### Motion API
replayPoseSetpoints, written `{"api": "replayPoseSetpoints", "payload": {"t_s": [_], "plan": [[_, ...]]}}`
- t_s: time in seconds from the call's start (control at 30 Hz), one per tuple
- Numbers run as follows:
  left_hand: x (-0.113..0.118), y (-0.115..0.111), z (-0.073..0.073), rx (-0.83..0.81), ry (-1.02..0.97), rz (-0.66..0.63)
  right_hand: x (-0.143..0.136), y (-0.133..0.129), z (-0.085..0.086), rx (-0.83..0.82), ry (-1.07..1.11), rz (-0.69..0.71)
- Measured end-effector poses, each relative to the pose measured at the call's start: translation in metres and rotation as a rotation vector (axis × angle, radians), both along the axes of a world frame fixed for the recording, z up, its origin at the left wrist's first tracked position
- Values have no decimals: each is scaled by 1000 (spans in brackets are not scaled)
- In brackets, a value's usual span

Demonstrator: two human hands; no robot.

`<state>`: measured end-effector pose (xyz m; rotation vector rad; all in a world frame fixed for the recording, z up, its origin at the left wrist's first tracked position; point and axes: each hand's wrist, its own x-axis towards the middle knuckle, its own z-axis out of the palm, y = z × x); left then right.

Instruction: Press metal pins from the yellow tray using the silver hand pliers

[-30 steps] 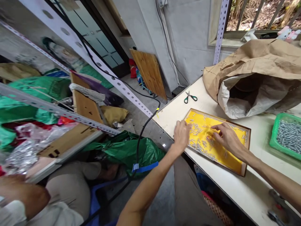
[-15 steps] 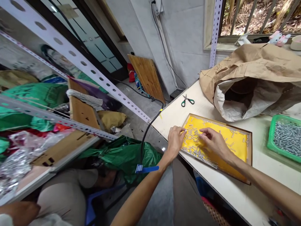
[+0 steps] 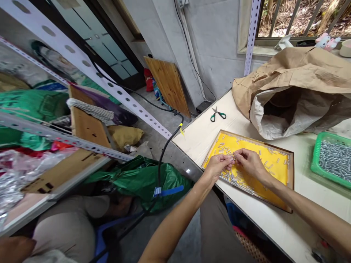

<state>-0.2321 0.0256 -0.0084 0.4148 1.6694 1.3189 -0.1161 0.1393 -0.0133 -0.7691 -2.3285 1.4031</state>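
A shallow tray [image 3: 293, 175] with a yellow bottom lies on the pale table, with many small metal pieces [image 3: 223, 149] scattered in it. Over its left half my left hand [image 3: 221, 165] is closed in a pinch, its fingertips almost meeting those of my right hand [image 3: 248, 162], which is pinched too. Something tiny shows between the fingertips, too small to make out. To the right, a green basket [image 3: 316, 153] holds a heap of similar metal screws [image 3: 336, 159].
Scissors with green handles [image 3: 218, 115] lie behind the tray. A large open paper sack [image 3: 296, 73] stands at the back right. A black cable [image 3: 161, 157] hangs left of the table, beside a perforated metal post [image 3: 131, 104]. Another person's leg [image 3: 68, 226] shows at lower left.
My left hand has moved right, from the tray's left edge to my right hand, and its fingertips now almost meet the right ones. The view has shifted slightly.
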Motion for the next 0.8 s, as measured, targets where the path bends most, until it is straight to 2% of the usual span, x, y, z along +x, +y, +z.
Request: {"api": "replayPoseSetpoints", "payload": {"t_s": [0.03,0.13,0.23,0.33,0.47,0.57,0.67,0.8], "plan": [[-1,-3,-1,-16,78,-11,-1,3,3,113,-56,8],[-1,-11,-1,-40,475,-75,-17,12,16,479,-227,51],[0,-18,3,-12,689,-71,-51,15,25,587,-294,201],[-2,-19,7,11,667,29,-86,13,21,553,-315,313],[-13,-16,3,-28,548,163,-101,12,7,495,-321,287],[-19,-10,-5,-41,505,232,-92,16,4,439,-300,207],[-17,1,-7,-30,420,239,-74,19,9,367,-271,166],[-4,10,3,-35,353,162,-45,14,13,54,-98,92]]}}
